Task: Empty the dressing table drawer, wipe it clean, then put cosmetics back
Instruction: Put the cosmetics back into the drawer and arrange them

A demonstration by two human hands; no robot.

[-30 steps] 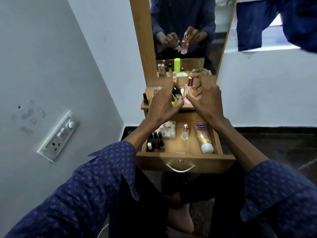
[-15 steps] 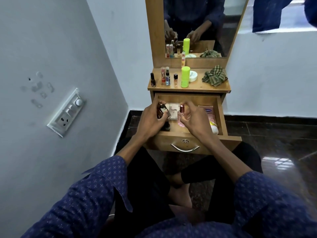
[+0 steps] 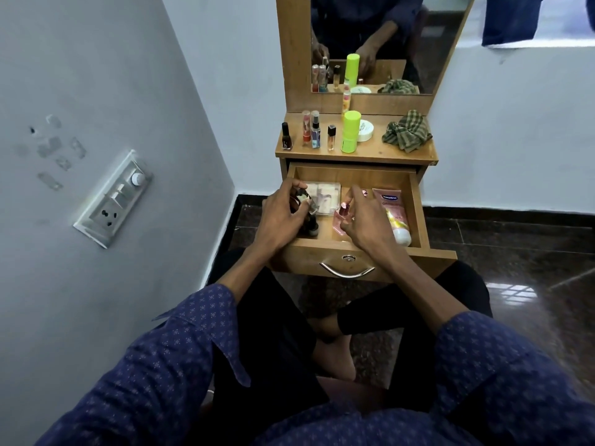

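Both hands, left hand [image 3: 279, 217] and right hand [image 3: 365, 222], hide drawer [image 3: 415, 201] contents.

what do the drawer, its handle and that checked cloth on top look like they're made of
Drawer: wood or wood-look laminate, going by the printed-looking grain and matte finish. Handle: polished metal or chrome-plated, since it shines. Checked cloth: soft woven fabric, crumpled into folds.

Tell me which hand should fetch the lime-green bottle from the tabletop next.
Right, probably. The right hand only rests loosely at the pink perfume bottle in the drawer, below the lime-green bottle. The left hand has its grip on a small bottle.
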